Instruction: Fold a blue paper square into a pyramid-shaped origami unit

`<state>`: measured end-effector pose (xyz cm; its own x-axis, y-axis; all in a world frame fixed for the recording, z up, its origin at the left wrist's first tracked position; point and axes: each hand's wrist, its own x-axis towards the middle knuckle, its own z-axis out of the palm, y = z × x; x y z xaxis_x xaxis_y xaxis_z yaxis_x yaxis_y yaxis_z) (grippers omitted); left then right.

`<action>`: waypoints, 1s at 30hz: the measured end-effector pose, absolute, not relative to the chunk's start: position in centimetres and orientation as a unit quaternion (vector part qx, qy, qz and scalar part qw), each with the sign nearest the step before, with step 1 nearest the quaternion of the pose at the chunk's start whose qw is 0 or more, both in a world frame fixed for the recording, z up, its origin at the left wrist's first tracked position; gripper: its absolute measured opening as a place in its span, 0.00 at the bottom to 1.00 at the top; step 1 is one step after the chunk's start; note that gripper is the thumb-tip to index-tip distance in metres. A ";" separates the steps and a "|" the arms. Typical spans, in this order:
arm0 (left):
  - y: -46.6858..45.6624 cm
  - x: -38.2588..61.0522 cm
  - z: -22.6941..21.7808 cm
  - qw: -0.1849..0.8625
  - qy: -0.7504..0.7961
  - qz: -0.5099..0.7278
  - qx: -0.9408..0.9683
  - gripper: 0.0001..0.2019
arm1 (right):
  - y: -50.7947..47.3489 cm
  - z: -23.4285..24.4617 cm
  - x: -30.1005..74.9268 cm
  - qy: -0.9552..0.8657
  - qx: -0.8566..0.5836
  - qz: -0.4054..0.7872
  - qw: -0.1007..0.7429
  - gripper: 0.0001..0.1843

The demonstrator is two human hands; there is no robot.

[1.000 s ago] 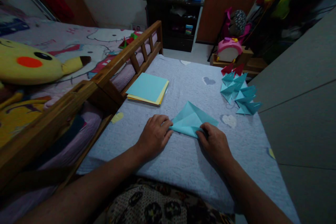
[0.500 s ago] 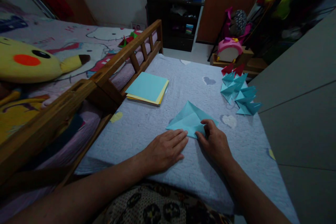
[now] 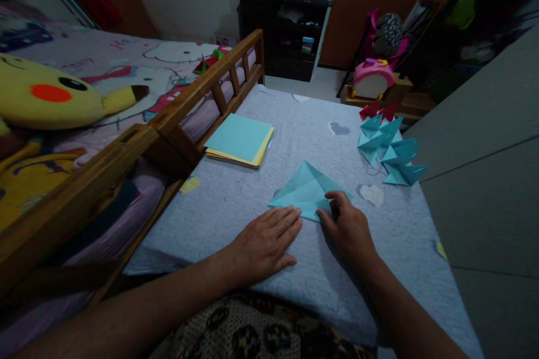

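A light blue sheet of origami paper (image 3: 304,188), folded to a triangle-like shape with crease lines, lies on the cloth-covered surface before me. My left hand (image 3: 269,244) rests flat, palm down, at its near edge; the fingertips touch the paper and the thumb sticks out to the side. At the right part of the sheet, my right hand (image 3: 347,224) has its thumb on the near edge and its curled index finger over the paper. The right hand's other fingers are mostly hidden. A stack of square paper (image 3: 240,137), blue on top with yellow beneath, lies at the left.
Several folded blue paper pieces (image 3: 391,151) stand at the right edge, with red paper pieces (image 3: 378,111) behind them. A wooden bed rail (image 3: 206,81) runs along the left, with a yellow plush toy (image 3: 50,95) beyond. A pale cabinet panel (image 3: 492,179) borders the right.
My left thumb has spread away from the fingers. Both hands stay at nearly the same places on the paper, and the whole view has shifted slightly.
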<state>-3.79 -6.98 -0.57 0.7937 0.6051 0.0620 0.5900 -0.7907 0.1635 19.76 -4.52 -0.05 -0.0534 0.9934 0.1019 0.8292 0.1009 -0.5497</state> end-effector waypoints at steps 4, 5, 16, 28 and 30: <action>-7.3 -4.1 -0.6 0.072 0.327 0.048 0.941 0.34 | -4.5 0.0 19.8 -0.701 -0.652 0.179 0.229 0.16; -7.4 -4.1 -0.5 0.073 0.330 0.047 0.940 0.34 | -4.5 0.0 19.9 -0.701 -0.652 0.179 0.228 0.16; -7.7 -4.9 0.1 0.072 0.365 0.037 0.928 0.36 | -4.4 -0.2 19.9 -0.708 -0.646 0.164 0.231 0.17; -7.9 -5.1 0.0 0.079 0.374 0.043 0.923 0.36 | -4.4 -0.2 20.0 -0.711 -0.646 0.161 0.226 0.18; -8.0 -5.1 0.0 0.081 0.377 0.043 0.922 0.36 | -4.4 -0.2 20.0 -0.712 -0.646 0.157 0.226 0.17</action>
